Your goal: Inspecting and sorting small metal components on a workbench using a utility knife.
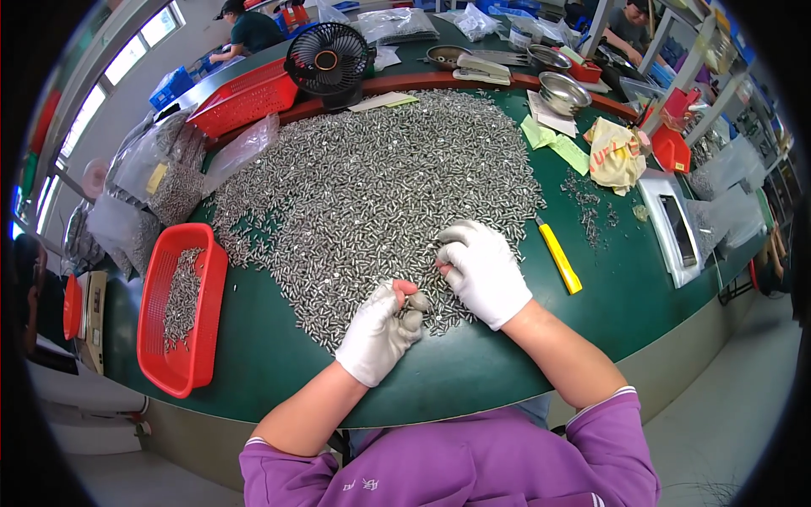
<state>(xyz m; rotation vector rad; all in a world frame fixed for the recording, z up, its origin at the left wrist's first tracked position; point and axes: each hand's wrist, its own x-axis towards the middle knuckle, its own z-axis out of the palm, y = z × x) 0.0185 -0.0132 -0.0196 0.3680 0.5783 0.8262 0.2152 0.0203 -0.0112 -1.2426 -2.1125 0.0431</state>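
Note:
A wide heap of small silvery metal pins (397, 169) covers the middle of the green table. Both my hands wear white gloves, with some bare fingertips showing. At the near edge of the heap, my left hand (380, 334) is closed, thumb and fingers curled together. My right hand (486, 275) hovers over or rests on the pins to its right, fingers bent and pinched inward. Whatever either hand holds is too small or hidden to make out. A short gap separates the two hands.
A red basket (218, 325) with loose pins stands at left. A yellow utility knife (559, 258) lies right of the heap. Behind are a black fan (329, 59), another red basket (245, 100) and metal bowls (564, 91). A phone (678, 230) lies at far right.

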